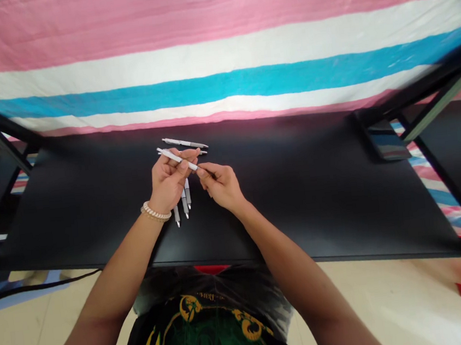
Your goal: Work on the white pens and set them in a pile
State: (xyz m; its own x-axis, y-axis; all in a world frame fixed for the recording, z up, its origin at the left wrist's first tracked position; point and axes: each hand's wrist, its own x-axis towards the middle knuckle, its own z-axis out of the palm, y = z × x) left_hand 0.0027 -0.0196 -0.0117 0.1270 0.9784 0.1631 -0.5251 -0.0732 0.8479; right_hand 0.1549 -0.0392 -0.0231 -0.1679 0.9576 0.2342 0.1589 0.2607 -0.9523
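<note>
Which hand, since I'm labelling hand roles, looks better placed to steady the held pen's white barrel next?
Probably the left hand: its thumb and fingers hold the white barrel of the held pen, while the right hand is at the pen's right-hand end.

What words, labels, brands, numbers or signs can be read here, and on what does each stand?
None can be read with certainty.
Black shirt with green-and-gold print: small gold lettering, upside down and too blurred to read.
Slim white plastic pen held in both hands: no legible marking.
White-and-grey pens on the black table: none legible.
</note>
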